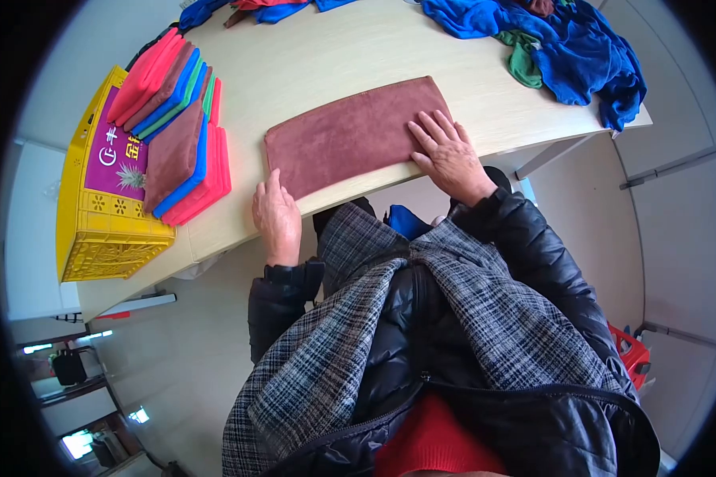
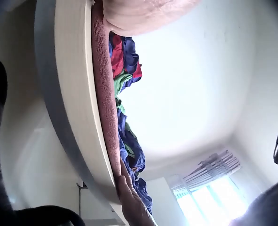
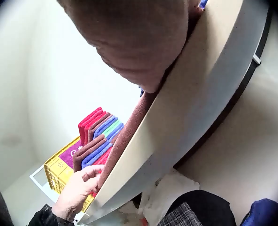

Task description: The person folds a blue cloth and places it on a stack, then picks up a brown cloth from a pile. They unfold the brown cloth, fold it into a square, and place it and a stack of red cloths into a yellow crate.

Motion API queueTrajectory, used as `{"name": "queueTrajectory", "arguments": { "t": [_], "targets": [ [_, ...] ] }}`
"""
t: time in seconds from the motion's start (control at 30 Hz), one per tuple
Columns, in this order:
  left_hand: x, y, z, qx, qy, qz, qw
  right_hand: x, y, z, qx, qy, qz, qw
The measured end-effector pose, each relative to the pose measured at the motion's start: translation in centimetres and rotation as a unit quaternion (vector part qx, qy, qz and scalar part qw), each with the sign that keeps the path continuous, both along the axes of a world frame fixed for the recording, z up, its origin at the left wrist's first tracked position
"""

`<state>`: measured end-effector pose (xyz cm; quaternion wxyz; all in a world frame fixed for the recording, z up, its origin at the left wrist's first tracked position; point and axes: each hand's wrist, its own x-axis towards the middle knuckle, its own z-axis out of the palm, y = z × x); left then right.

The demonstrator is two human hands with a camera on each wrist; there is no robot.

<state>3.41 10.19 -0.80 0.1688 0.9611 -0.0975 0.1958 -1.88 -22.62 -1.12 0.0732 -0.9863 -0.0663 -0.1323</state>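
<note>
A brown towel (image 1: pixel 350 135), folded into a long rectangle, lies along the table's near edge. The person's right hand (image 1: pixel 451 155) rests flat on its right end, fingers spread over the cloth. At the lower left corner, the left hand (image 1: pixel 277 219) touches the towel's short side with its fingers mostly straight. From the right wrist, the left hand (image 3: pixel 78 190) shows beside the towel's far end. In the left wrist view the right hand (image 2: pixel 133 205) lies at the opposite end of the brown roll-like edge (image 2: pixel 106 84).
Left of the towel, folded red, brown, blue and green towels (image 1: pixel 175 151) lean in and against a yellow crate (image 1: pixel 119 230). A heap of loose blue and green cloths (image 1: pixel 565 56) covers the table's back right, with more cloths (image 1: pixel 274 9) at the far edge.
</note>
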Motion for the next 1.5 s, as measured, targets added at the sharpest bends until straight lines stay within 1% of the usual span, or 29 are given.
{"name": "queueTrajectory", "arguments": {
  "t": [0.17, 0.23, 0.3, 0.33, 0.4, 0.43, 0.5, 0.57, 0.6, 0.63, 0.7, 0.77, 0.83, 0.9, 0.97, 1.0, 1.03, 1.1, 1.13, 1.17, 1.23, 1.27, 1.3, 1.33, 1.37, 1.43, 1.47, 1.5],
  "targets": [
    [-2.4, 1.1, 0.6, -0.018, 0.025, -0.021, 0.999, -2.6, -0.2, 0.7, -0.002, 0.009, 0.004, 1.0],
    [-2.7, 0.7, 2.0, -0.026, 0.03, -0.028, 0.999, -2.5, -0.1, 1.8, -0.008, 0.026, 0.0, 1.0],
    [-3.3, -1.1, 4.3, 0.043, -0.014, 0.011, 0.999, -2.1, 0.5, 2.3, -0.013, 0.045, -0.007, 0.999],
    [-3.0, -1.7, 4.1, 0.043, -0.014, 0.01, 0.999, -1.2, 1.4, 2.4, 0.002, 0.02, 0.003, 1.0],
    [-1.1, -3.5, 3.4, -0.024, -0.049, -0.11, 0.992, 0.6, 4.0, 2.2, 0.038, -0.007, 0.034, 0.999],
    [0.0, -4.6, 2.8, 0.017, -0.057, -0.144, 0.988, 1.6, 5.7, 1.8, 0.056, -0.016, 0.042, 0.997],
    [1.5, -7.0, 2.1, 0.048, -0.078, -0.184, 0.979, 3.5, 8.4, 0.8, 0.086, -0.011, 0.06, 0.994],
    [2.6, -7.7, -0.1, 0.022, -0.017, -0.203, 0.979, 4.2, 9.4, 0.1, 0.062, -0.018, 0.062, 0.996],
    [2.9, -7.5, -1.1, 0.046, 0.009, -0.19, 0.981, 4.0, 9.1, 0.0, 0.044, -0.026, 0.066, 0.997],
    [2.9, -7.1, -1.0, 0.046, 0.009, -0.191, 0.98, 4.2, 8.6, -0.1, 0.044, -0.025, 0.066, 0.997],
    [2.3, -6.0, -1.1, 0.091, 0.015, -0.149, 0.984, 4.0, 7.3, -0.6, 0.021, -0.027, 0.026, 0.999],
    [2.4, -4.8, -1.4, 0.096, 0.032, -0.136, 0.985, 4.0, 5.1, -0.5, -0.024, -0.008, -0.017, 1.0],
    [2.3, -4.0, -1.4, 0.123, 0.037, -0.09, 0.988, 4.2, 2.6, -0.9, -0.023, -0.012, -0.031, 0.999],
    [2.0, -3.2, -0.9, 0.109, 0.054, -0.073, 0.99, 4.0, 0.9, -0.8, -0.014, -0.021, -0.036, 0.999],
    [2.5, -1.6, -1.2, 0.063, 0.103, 0.001, 0.993, 3.6, -0.8, -0.8, -0.01, -0.01, -0.062, 0.998],
    [2.8, -0.5, -1.9, 0.063, 0.07, 0.023, 0.995, 3.7, -1.5, -1.2, 0.002, -0.024, -0.073, 0.997],
    [2.6, -0.3, -1.3, 0.061, 0.068, 0.023, 0.996, 3.5, -2.3, -0.9, 0.0, -0.026, -0.072, 0.997],
    [2.1, 0.4, -0.1, 0.061, 0.081, 0.062, 0.993, 3.4, -3.3, -0.4, 0.008, 0.027, -0.128, 0.991],
    [1.9, 0.3, 0.3, 0.074, 0.03, 0.053, 0.995, 3.2, -3.0, -0.2, 0.0, 0.01, -0.164, 0.986],
    [1.9, 0.3, 0.4, 0.072, 0.027, 0.055, 0.995, 3.2, -2.7, 0.0, -0.001, 0.007, -0.162, 0.987],
    [2.4, -0.2, 0.5, 0.035, 0.052, 0.068, 0.996, 3.5, -1.8, 0.2, -0.084, -0.058, -0.135, 0.986],
    [2.8, -0.5, 0.7, 0.034, 0.051, 0.066, 0.996, 3.4, -0.1, 1.5, -0.06, -0.024, -0.109, 0.992],
    [3.1, -0.8, 1.0, 0.012, 0.091, 0.071, 0.993, 3.4, 1.3, 1.7, -0.032, -0.03, -0.071, 0.996],
    [3.4, -1.0, 1.3, -0.01, 0.131, 0.076, 0.988, 3.7, 2.9, 1.8, -0.028, -0.023, -0.05, 0.998],
    [3.5, -1.3, 1.5, -0.01, 0.129, 0.075, 0.989, 4.2, 4.2, 1.6, -0.024, -0.018, -0.026, 0.999],
    [3.8, -1.5, 2.1, -0.055, 0.16, 0.07, 0.983, 5.4, 6.3, 1.1, -0.002, -0.016, -0.015, 1.0],
    [4.3, -1.2, 1.7, -0.054, 0.157, 0.072, 0.983, 5.9, 7.0, 0.7, 0.02, -0.01, -0.005, 1.0],
    [4.9, -0.8, 0.9, -0.117, 0.155, 0.051, 0.98, 6.4, 7.5, 0.4, 0.022, -0.012, -0.004, 1.0]
  ]
}}
